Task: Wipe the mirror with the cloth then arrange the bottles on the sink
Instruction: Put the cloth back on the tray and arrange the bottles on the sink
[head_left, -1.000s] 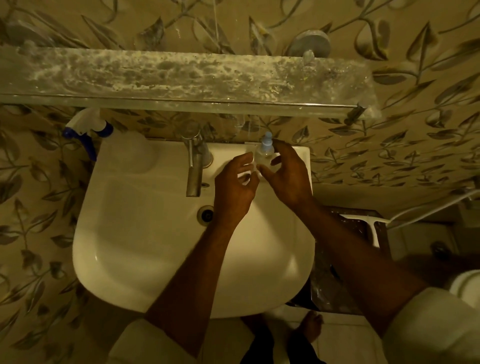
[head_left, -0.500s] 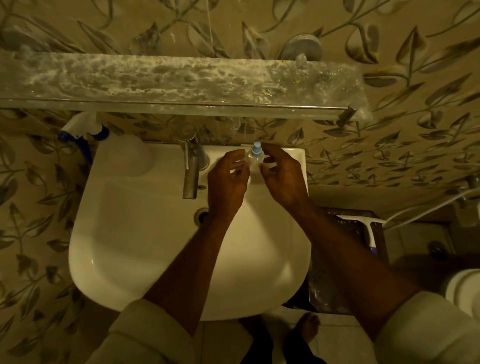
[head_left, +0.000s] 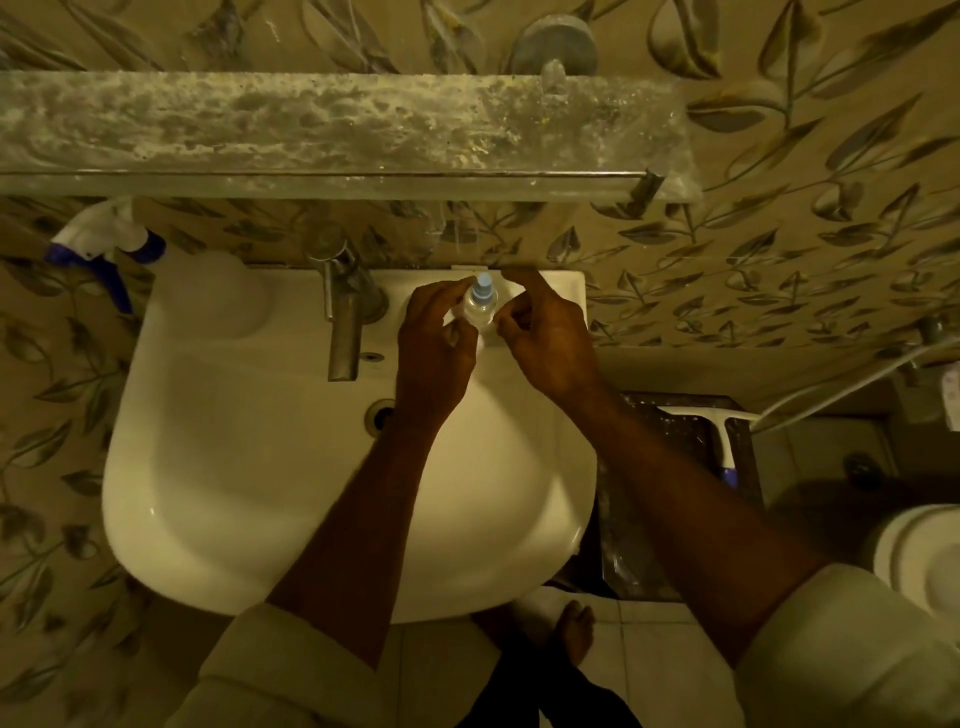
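Note:
A small clear bottle (head_left: 479, 307) with a pale blue cap stands upright on the back rim of the white sink (head_left: 234, 467), right of the tap. My left hand (head_left: 431, 353) curls against its left side. My right hand (head_left: 550, 338) pinches it from the right, with the forefinger reaching behind it. A white spray bottle (head_left: 208, 291) with a blue trigger stands on the sink's back left corner. No cloth or mirror is in view.
A steel tap (head_left: 345, 322) juts over the basin. A stained glass shelf (head_left: 311, 130) hangs above the sink. A white squeegee (head_left: 722, 436) lies on a dark stand to the right, with a white toilet lid (head_left: 919, 561) beyond it.
Both hands have stayed around the small bottle and brought it slightly lower, down against the sink's back rim. The spray bottle has not moved.

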